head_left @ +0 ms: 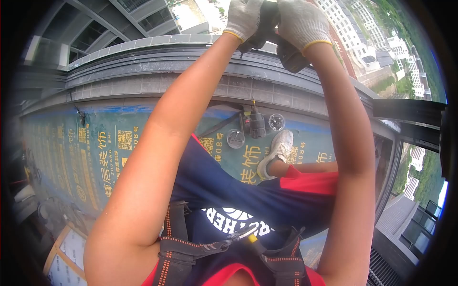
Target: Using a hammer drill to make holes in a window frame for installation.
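Both my arms stretch far forward over the window ledge. My left hand (244,20), in a white knitted glove with a yellow cuff, is closed around one side of a dark handheld power tool (292,56). Around its other side wraps my right hand (304,24), gloved the same way. The upper end of the tool is cut off by the frame's top edge, and its exact kind does not show. Below it runs the dark metal window track (181,66).
On the green printed floor covering (157,138) lie a dark cordless tool (255,124) and two clear round containers, one (235,138) left, one (276,122) right. My white shoe (279,151) is close by. Beyond the ledge is a high drop to buildings. I wear a harness (176,238).
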### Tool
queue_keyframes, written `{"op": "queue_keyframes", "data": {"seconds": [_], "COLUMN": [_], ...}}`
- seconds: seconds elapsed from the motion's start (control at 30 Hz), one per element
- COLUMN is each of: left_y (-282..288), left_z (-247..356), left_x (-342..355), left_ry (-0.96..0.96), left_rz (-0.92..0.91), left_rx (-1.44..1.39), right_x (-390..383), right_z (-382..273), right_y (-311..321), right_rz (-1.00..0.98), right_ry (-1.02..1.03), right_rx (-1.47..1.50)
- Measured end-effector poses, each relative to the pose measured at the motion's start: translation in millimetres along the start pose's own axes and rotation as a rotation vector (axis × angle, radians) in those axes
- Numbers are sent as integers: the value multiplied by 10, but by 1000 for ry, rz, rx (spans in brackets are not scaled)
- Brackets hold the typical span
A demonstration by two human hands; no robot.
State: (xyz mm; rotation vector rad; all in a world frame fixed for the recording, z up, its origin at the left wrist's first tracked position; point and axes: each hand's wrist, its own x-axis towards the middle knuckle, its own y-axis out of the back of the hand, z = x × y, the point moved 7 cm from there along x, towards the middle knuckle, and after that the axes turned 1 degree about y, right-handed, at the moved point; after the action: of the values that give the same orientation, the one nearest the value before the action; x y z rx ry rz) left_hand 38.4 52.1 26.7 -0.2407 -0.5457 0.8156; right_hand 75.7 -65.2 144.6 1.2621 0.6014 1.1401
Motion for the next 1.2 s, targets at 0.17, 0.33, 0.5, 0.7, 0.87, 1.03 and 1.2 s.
{"op": "queue_keyframes", "data": {"seconds": [0.17,0.33,0.5,0.7,0.87,1.03,1.2], "left_y": [33,41,-2,91,94,110,59], "left_z": [4,-2,63,-50,-104,-113,-110], "left_x": [49,30,-12,17,2,15,-3], "left_ry": [-37,-23,-47,-57,-14,-35,-18], "left_rz": [4,17,26,-7,12,4,21], "left_rx": [79,77,108,73,96,52,46], "right_x": [3,13,-11,5,-45,7,-5], "right_z": [-23,-25,-20,-72,-81,-67,-33], "right_y": [51,19,5,-1,39,-30,-53], "right_rz": [47,20,23,13,61,38,29], "right_ry": [51,26,18,28,25,23,34], "right_rx": [11,-26,-20,-6,-16,-11,5]}}
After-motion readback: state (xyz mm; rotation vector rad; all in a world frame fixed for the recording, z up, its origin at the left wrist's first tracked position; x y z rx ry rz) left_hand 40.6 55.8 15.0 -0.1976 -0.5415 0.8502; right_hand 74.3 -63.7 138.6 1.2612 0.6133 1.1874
